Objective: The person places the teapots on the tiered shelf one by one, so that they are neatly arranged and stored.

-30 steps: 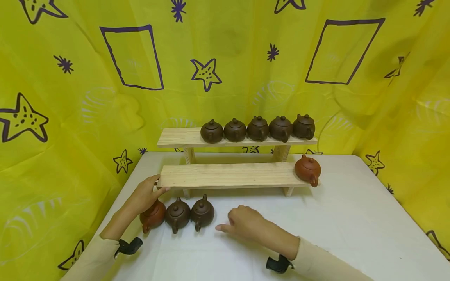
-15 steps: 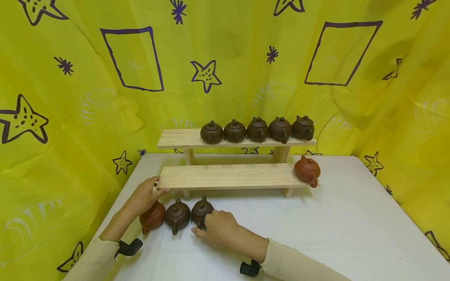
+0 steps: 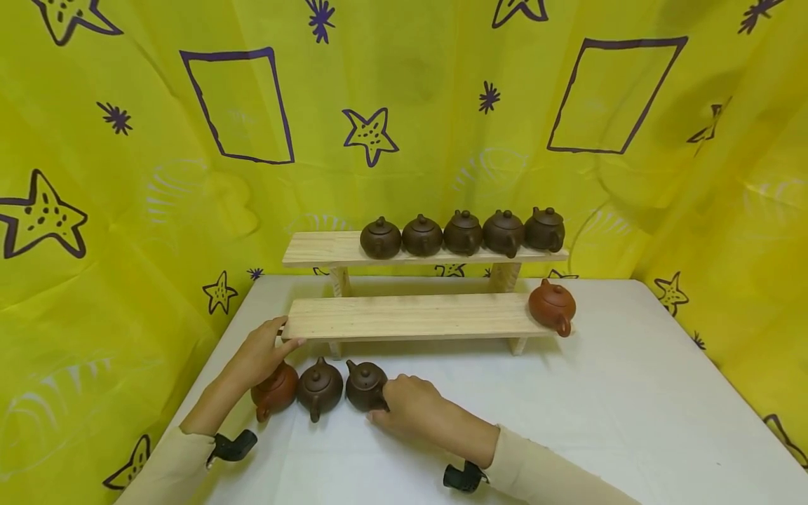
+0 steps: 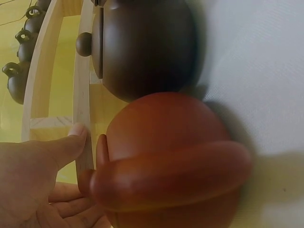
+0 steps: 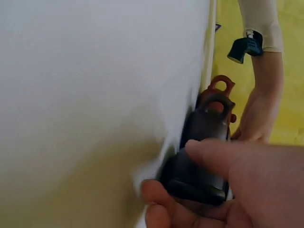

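Note:
My right hand (image 3: 413,408) grips the handle side of a dark brown teapot (image 3: 365,384) on the white table, its spout turned to the back left. In the right wrist view the thumb and curled fingers (image 5: 159,192) lie around that teapot's near end. My left hand (image 3: 255,356) holds the left end of the lower wooden shelf board (image 3: 404,317), its thumb (image 4: 71,142) on the board's edge. Beneath that hand sits a reddish-brown teapot (image 3: 278,391), partly hidden by it. Another dark teapot (image 3: 320,387) stands between the reddish one and the gripped one.
Several dark teapots (image 3: 423,235) line the upper shelf board (image 3: 322,245). One reddish-brown teapot (image 3: 552,307) stands at the lower board's right end. A yellow patterned curtain (image 3: 404,84) hangs behind and at both sides of the white table (image 3: 618,393).
My right hand has moved left to the nearest dark teapot and taken its handle. That teapot has turned, its handle swinging right and its spout left. My left hand has stayed put.

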The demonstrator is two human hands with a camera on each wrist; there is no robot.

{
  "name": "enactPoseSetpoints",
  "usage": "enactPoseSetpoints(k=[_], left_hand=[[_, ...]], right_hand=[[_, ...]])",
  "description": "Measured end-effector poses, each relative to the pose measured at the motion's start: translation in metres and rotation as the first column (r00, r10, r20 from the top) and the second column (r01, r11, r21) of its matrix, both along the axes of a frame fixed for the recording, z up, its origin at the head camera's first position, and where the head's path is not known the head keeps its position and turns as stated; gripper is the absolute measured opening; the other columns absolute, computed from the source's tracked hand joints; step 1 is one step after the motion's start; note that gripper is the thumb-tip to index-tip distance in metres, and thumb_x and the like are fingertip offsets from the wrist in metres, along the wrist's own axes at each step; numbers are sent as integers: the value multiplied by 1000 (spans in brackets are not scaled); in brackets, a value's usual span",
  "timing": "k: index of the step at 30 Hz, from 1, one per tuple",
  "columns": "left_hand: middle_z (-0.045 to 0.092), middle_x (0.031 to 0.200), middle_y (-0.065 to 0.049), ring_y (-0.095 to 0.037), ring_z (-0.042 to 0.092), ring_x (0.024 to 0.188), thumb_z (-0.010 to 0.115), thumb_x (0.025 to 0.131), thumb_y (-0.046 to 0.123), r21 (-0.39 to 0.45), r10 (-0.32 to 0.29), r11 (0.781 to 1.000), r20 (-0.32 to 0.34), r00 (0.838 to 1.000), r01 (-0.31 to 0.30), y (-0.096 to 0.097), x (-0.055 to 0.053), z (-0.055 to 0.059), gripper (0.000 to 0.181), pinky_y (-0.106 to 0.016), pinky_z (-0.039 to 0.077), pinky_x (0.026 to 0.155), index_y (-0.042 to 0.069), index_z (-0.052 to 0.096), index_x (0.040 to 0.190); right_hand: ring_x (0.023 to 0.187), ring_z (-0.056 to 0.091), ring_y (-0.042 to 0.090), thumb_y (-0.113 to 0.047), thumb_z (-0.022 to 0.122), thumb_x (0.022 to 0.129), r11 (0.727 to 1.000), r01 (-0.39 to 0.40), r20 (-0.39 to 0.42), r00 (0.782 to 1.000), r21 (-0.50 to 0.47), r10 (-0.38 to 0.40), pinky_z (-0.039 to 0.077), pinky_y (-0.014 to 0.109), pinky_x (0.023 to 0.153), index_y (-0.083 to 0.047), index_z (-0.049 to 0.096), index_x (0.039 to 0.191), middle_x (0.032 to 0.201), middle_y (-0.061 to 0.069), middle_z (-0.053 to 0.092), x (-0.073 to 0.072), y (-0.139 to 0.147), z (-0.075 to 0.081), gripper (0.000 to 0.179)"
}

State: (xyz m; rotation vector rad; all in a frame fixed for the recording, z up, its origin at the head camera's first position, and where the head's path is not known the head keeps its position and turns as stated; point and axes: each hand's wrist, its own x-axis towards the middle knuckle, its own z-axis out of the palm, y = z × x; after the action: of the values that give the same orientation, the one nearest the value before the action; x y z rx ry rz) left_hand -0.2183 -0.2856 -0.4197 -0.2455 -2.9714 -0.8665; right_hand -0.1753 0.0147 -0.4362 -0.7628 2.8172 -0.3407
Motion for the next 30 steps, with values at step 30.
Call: enactPoseSetpoints(k=[30], left_hand=[[52, 146, -39, -57, 49, 138, 67, 105, 27, 27, -2, 1000, 13, 1000, 1, 0, -1, -2, 63, -69, 42, 112, -15, 46, 147]], right_hand=[[59, 46, 5, -23, 67, 105, 957, -120, -53, 992, -266, 110, 42, 22, 54, -8, 67, 89, 67, -6, 55, -3, 52, 6, 22]])
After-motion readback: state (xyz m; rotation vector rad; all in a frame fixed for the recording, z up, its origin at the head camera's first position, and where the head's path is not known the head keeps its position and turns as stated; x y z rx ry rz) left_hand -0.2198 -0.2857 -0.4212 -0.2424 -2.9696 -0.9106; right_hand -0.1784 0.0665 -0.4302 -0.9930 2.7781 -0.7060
